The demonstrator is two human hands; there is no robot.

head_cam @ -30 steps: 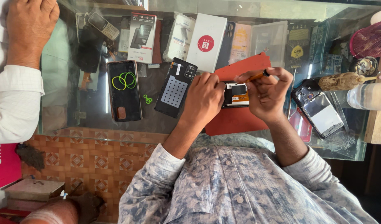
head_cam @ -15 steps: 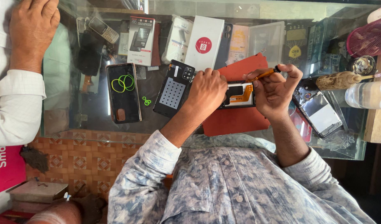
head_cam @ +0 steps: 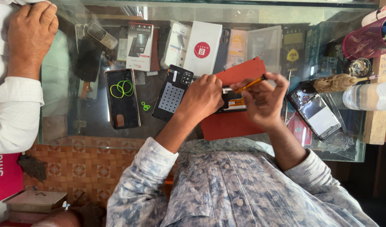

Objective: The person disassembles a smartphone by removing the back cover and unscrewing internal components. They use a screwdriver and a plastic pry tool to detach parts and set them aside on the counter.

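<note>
Holding an opened phone point(head_cam: 233, 101), left hand point(head_cam: 203, 97); right hand point(head_cam: 262, 98) apparently grips a screwdriver point(head_cam: 251, 84).

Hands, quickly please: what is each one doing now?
Left hand: closed, holding opened phone.
Right hand: closed, holding orange tool.

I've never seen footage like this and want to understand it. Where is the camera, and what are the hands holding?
There is no machine here. A person works with bare hands, and the single camera sits on their head, looking down. Their left hand steadies an opened phone on a red mat. Their right hand pinches a thin orange tool over that phone. On the glass counter lie a black back cover, a dark phone with green loops, another opened phone and a white box. The hand in a white sleeve at upper left belongs to someone else.
</note>
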